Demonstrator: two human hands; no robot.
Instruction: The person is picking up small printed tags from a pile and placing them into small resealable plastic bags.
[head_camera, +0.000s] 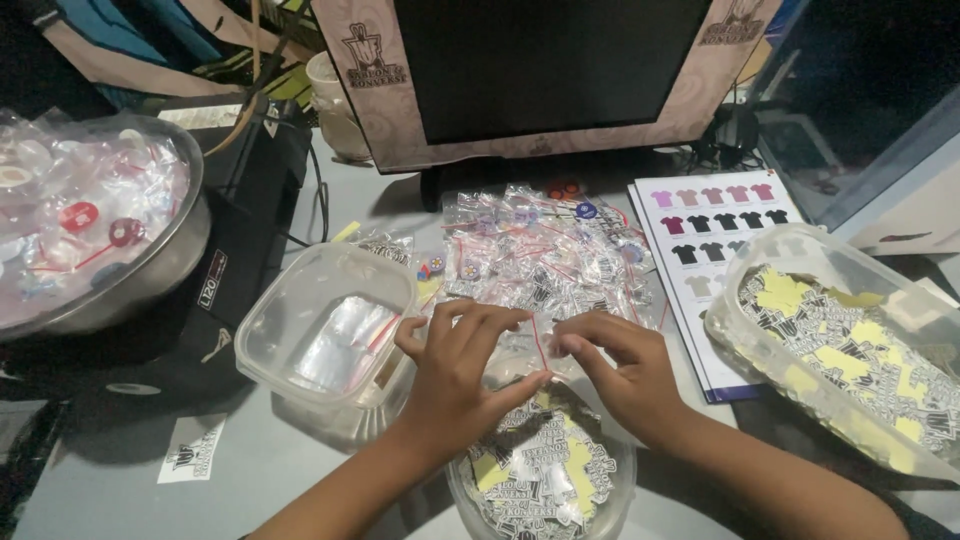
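Grey and crowded, the counter (110, 480) runs under dim light up to a dark monitor (545, 65) in a pale decorated frame. Both hands meet low in the middle of the view. The left hand (455, 375) and the right hand (615, 365) pinch 1 small clear zip bag (540, 345) with a red seal line between their fingertips, each grip clenched on an opposite edge so the thin plastic stays stretched and its mouth can be worked. The bag hangs just above a round clear tub (545, 470) of black-and-white printed stickers with yellow backing, directly below the grip, which looks placed there so its contents are within easy reach.

Just beyond the grip lies a loose heap of filled clear bags (545, 250), some showing small coloured round pieces. Left of the grip, almost touching the left hand, stands a square clear container (325, 325) holding a few flat empty bags, seemingly kept close as the supply. Further left sits a metal bowl (100, 225) piled with more bagged round items, red and white among them. Right of the grip, a larger clear tub (840, 350) is tilted and full of the same printed stickers. Between it and the heap rests a printed sheet (715, 225) showing rows of shirt shapes in pink, black and grey. 1 stray sticker (192, 450) lies alone on the counter, well to the lower left of the grip.
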